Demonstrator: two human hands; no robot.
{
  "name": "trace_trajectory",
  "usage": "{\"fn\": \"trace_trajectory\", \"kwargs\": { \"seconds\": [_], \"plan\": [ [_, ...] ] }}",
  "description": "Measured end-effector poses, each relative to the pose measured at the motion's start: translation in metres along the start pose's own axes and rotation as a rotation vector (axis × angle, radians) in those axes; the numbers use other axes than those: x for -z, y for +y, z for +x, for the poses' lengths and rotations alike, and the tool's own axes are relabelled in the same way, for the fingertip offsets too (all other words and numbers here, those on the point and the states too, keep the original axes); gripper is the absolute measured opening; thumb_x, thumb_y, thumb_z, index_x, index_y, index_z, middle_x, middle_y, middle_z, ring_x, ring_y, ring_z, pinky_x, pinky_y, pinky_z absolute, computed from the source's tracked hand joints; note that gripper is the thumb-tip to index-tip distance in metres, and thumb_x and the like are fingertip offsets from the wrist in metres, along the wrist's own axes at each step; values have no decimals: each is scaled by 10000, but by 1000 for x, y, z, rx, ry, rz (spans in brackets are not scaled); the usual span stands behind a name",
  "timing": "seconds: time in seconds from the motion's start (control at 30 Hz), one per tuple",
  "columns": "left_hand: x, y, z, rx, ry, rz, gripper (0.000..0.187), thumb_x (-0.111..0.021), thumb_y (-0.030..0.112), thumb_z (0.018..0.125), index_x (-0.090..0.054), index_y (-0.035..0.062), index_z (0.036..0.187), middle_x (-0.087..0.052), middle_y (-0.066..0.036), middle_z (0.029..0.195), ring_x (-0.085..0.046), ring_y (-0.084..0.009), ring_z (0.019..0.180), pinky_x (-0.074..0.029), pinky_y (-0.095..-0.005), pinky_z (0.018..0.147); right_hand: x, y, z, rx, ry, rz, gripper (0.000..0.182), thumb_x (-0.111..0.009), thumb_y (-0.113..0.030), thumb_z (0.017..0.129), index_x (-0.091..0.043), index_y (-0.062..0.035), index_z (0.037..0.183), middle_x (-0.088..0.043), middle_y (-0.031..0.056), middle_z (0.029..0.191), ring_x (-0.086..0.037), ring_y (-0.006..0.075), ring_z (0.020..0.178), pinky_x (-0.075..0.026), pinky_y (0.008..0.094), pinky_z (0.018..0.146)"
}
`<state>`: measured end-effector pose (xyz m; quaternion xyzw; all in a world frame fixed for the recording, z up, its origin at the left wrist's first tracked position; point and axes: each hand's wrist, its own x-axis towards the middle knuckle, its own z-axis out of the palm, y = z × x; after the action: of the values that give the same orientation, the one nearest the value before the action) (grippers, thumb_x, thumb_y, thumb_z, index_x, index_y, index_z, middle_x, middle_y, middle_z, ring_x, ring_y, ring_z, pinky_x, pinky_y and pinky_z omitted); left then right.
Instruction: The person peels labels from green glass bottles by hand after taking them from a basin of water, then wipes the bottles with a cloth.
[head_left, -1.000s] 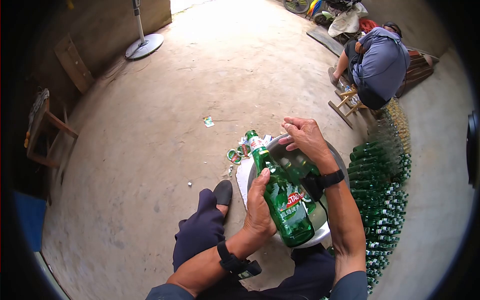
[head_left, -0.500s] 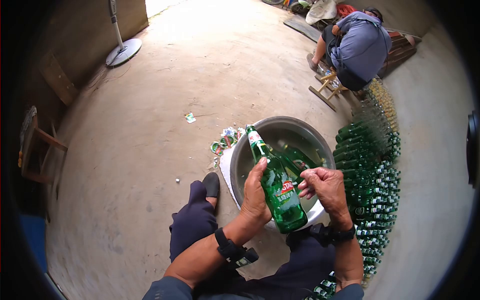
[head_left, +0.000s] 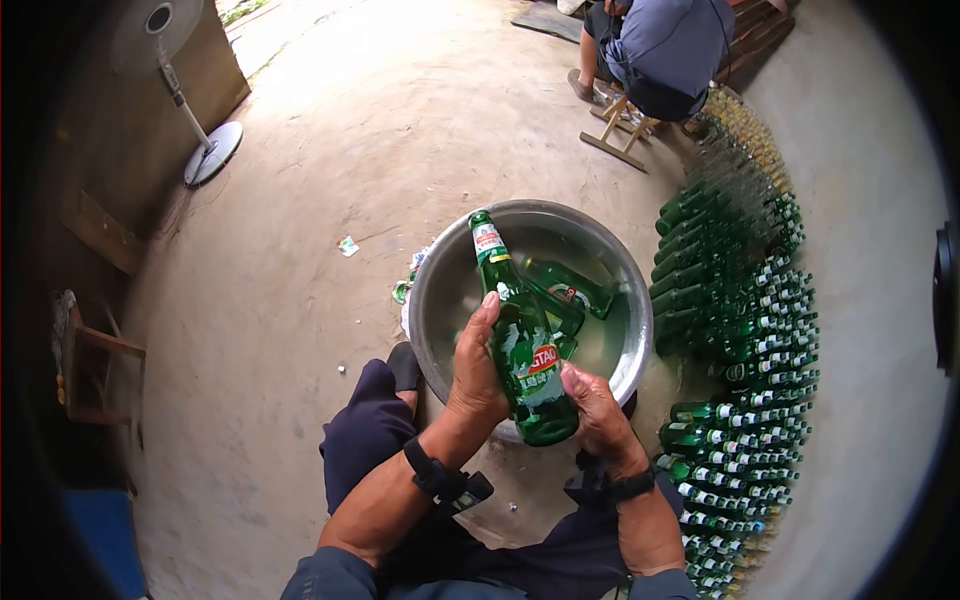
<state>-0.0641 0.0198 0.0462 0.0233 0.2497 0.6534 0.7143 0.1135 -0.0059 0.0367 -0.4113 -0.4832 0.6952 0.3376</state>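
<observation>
A green glass beer bottle (head_left: 523,345) is tilted over the metal basin, neck pointing away from me. Its front label is torn, with a red band and whitish paper left, and the neck label is still on. My left hand (head_left: 474,365) wraps round the left side of the bottle. On the lower right side, my right hand (head_left: 602,418) grips the bottle, thumb at the edge of the torn label; its other fingers are partly hidden. Beneath, the basin (head_left: 637,330) holds cloudy water with more green bottles (head_left: 575,287) lying in it.
Rows of green bottles (head_left: 765,375) lie stacked along the wall at right. Label scraps (head_left: 403,290) lie left of the basin. Another person (head_left: 668,50) sits on a wooden stool (head_left: 618,140) at the back. A standing fan (head_left: 212,153) and a wooden chair (head_left: 100,345) are at left.
My right hand has come from beside the bottle onto its lower right side, thumb at the label. The left hand keeps its hold. The view has shifted, showing more of the fan.
</observation>
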Motion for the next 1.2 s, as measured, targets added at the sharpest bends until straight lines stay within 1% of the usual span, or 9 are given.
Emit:
{"fn": "trace_trajectory", "kwargs": {
  "seconds": [0.13,0.4,0.47,0.63,0.7,0.73,0.83,1.0,1.2],
  "plan": [
    [-8,-18,2,85,-98,132,542,-472,524,1045,-626,31,1210,-716,-180,1002,-717,-277,897,-605,-413,812,-1,-21,-17,-109,-31,343,576,-562,-422,1077,-551,39,1423,-677,85,1222,-608,122,1136,-473,267,1033],
    [-9,-57,3,71,-128,438,567,-444,552,1061,-611,44,1248,-712,-122,1058,-718,-207,901,-613,-367,799,15,-20,-41,-52,122,-40,525,-720,-431,981,-657,20,1243,-730,71,1026,-663,128,951,-545,306,872],
    [-6,-66,2,27,-92,637,558,-438,542,1071,-602,47,1270,-712,-118,1073,-718,-202,894,-612,-361,796,9,-14,-40,189,285,-224,471,-720,-364,996,-645,34,1234,-720,64,1047,-661,112,942,-548,285,855],
    [7,-70,2,228,-174,383,566,-403,542,1090,-606,51,1287,-717,-128,1115,-707,-235,983,-585,-398,896,7,-4,-38,221,366,-295,417,-685,-332,1021,-644,26,1232,-719,62,1013,-646,121,906,-538,291,817],
    [5,-69,1,236,-197,386,567,-400,540,1091,-609,48,1279,-718,-131,1114,-708,-238,983,-586,-397,895,1,-4,-38,358,480,-384,394,-678,-333,1013,-656,20,1189,-729,220,887,-748,354,809,-569,403,707],
    [4,-68,0,248,-219,388,567,-396,537,1091,-613,45,1272,-720,-134,1114,-708,-240,982,-587,-396,895,1,-1,-37,358,479,-385,394,-678,-333,1013,-656,20,1189,-729,220,887,-748,354,809,-569,403,707],
    [3,-67,-1,253,-211,388,563,-397,536,1088,-618,46,1257,-721,-135,1117,-711,-242,979,-588,-394,892,3,5,-35,339,479,-378,406,-643,-333,1037,-655,21,1237,-718,216,874,-737,321,757,-560,394,679],
    [12,-66,4,200,-174,359,502,-450,495,1082,-601,58,1277,-713,-115,1117,-712,-215,961,-592,-375,870,9,4,-30,194,361,-194,447,-583,-337,1080,-618,19,1349,-713,73,929,-626,115,839,-531,302,768],
    [3,-64,-1,87,-195,442,426,-521,423,1068,-558,72,1307,-698,-96,1118,-703,-186,955,-593,-361,852,4,-3,-32,137,311,-14,454,-593,-352,1077,-616,9,1351,-687,36,1070,-584,94,981,-508,280,866]
  ]
}}
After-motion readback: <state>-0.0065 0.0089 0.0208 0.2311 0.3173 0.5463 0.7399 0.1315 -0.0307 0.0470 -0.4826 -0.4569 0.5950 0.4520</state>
